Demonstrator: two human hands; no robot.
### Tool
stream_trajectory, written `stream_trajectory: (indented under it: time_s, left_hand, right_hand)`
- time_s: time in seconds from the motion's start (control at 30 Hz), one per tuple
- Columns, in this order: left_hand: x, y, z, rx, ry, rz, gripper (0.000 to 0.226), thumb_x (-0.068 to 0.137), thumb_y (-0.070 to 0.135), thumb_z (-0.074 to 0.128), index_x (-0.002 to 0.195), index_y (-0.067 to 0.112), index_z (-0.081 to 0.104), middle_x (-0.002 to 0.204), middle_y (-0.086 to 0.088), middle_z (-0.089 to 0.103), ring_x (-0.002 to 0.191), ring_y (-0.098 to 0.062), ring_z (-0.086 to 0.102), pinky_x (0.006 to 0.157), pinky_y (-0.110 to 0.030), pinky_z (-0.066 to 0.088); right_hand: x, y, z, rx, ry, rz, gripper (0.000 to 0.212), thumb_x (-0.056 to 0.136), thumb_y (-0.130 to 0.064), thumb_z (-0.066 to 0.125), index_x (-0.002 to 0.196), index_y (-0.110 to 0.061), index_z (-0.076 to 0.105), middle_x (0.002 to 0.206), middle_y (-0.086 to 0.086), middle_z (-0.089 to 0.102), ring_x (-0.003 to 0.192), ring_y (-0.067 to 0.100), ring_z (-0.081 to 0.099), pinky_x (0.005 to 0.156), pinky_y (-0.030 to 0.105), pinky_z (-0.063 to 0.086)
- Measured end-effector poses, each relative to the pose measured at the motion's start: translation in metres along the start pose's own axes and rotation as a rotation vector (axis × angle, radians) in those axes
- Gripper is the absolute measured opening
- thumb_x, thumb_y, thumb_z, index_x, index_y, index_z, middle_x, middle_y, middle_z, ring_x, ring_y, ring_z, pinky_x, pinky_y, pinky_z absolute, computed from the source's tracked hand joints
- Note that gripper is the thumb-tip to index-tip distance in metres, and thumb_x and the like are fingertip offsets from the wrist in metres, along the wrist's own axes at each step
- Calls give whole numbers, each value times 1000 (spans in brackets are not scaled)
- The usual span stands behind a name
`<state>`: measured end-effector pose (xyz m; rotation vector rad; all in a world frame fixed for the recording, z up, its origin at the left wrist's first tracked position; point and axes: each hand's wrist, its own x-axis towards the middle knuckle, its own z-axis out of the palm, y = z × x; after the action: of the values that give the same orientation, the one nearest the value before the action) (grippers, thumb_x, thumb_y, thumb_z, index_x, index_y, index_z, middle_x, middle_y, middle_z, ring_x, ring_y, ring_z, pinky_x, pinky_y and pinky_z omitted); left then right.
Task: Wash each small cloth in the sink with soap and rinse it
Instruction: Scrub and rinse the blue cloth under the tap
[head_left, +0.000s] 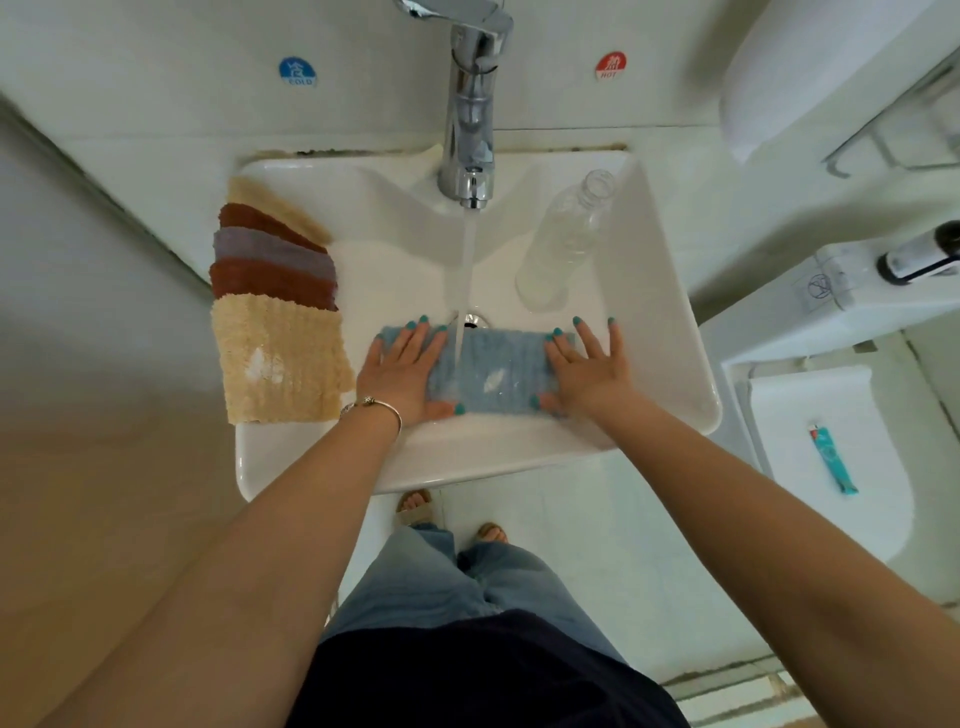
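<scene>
Overhead, wall stickers read COLD (297, 71), HOT (610, 66); left hand (402, 371), right hand (584, 366) flat, fingers straight, pressing blue cloth (493, 374).

Six cloths: one blue (493, 371) in the sink (670, 332), five stacked (275, 291) on its left edge. One bottle (563, 244), one tap (470, 130), one tube (832, 458).

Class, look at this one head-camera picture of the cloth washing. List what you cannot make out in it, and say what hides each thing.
1. Head view: the tap handle is cut off by the top edge.
2. The left hand and right hand cover both ends of the blue cloth.
3. The drain is partly hidden by the water stream.
4. The stacked cloths overlap, so only the top one shows whole.
5. The dark bottle is cut off by the right edge.
</scene>
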<state>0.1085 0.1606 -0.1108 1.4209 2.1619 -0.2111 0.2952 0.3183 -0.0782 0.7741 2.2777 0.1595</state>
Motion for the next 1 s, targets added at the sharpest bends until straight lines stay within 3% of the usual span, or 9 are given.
stream_trajectory:
  time_s: [0.27,0.5,0.73,0.9,1.0]
  left_hand:
    - [-21,-32,-4,32,-49,-144,109,84,68,53,152,23,-20,159,-6,-25,148,-22,-17,119,-46,-4]
    - [-16,6,5,62,-106,-31,103,89,56,54,152,22,-19,160,-5,-24,148,-22,-17,119,-43,-6]
    - [-12,4,3,-24,-106,-18,111,82,70,54,151,25,-20,159,-3,-26,147,-20,-20,118,-48,-9]
    - [-22,-10,14,-110,-57,-110,90,92,68,33,151,27,-21,158,-3,-28,147,-21,-21,119,-46,-9]
    - [-23,-6,19,-114,-30,-128,88,94,63,36,151,26,-21,157,-3,-30,146,-22,-23,118,-45,-9]
  right_hand:
    - [12,-48,-5,82,60,-59,87,94,-69,24,155,-17,-8,164,0,-10,150,25,-14,115,58,-13]
    - [-8,-10,14,7,3,10,84,94,-67,24,156,-18,-5,164,0,-6,150,27,-12,114,58,-15]
    - [3,-2,4,55,-37,32,90,91,-65,39,155,-23,-8,164,-5,-9,150,27,-13,113,60,-14]
    - [10,-14,-3,165,-11,-40,90,92,-62,43,154,-27,-13,163,-10,-14,149,26,-17,116,60,-11]
    - [10,-12,-1,198,-24,-39,91,92,-64,43,153,-30,-16,162,-12,-16,149,27,-18,116,60,-11]
